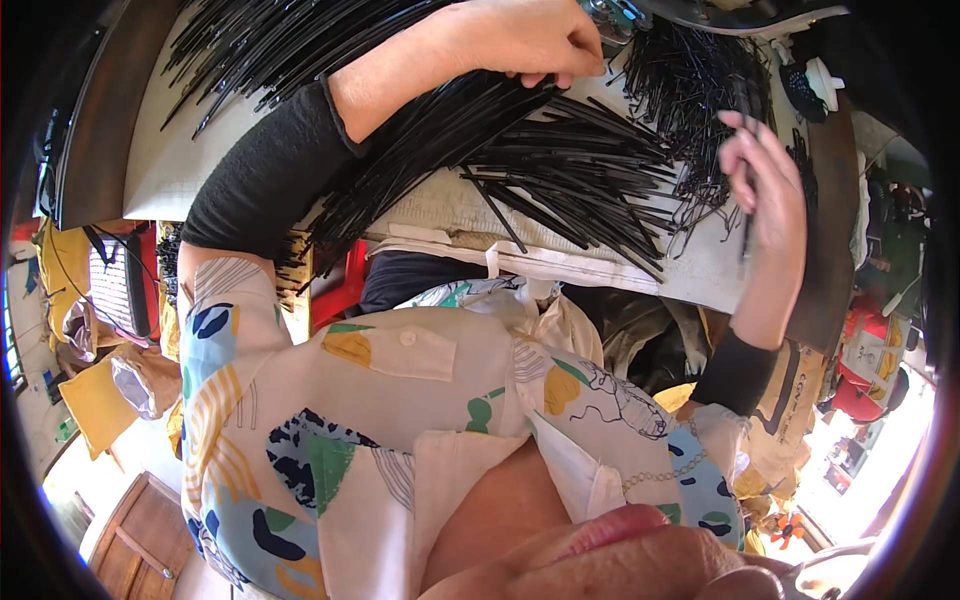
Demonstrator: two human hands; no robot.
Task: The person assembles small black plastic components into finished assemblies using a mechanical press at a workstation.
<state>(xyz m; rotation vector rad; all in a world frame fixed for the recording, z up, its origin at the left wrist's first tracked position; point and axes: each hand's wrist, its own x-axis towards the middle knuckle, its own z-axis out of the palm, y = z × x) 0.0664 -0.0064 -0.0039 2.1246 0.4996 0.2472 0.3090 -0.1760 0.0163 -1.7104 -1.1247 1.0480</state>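
My left hand (540, 45) reaches over the long black strips (420, 140), close to the metal machine part at the table's far side. Its fingers are curled and pinched together; whatever is between them is hidden. My right hand (765, 175) hovers beside a tangled heap of thin black pieces (690, 95), its fingers bent and slightly blurred. A thin dark strip (748, 235) shows along its palm, seemingly held loosely. Between the hands lies a fanned pile of shorter black strips (580, 165).
The pale tabletop (430, 205) has dark wooden edges. At the far side stands a metal machine part (615, 15). A white knob-like piece (824, 84) is at the far right. Cloth hangs at the near table edge; yellow bags (98, 400) are at the left.
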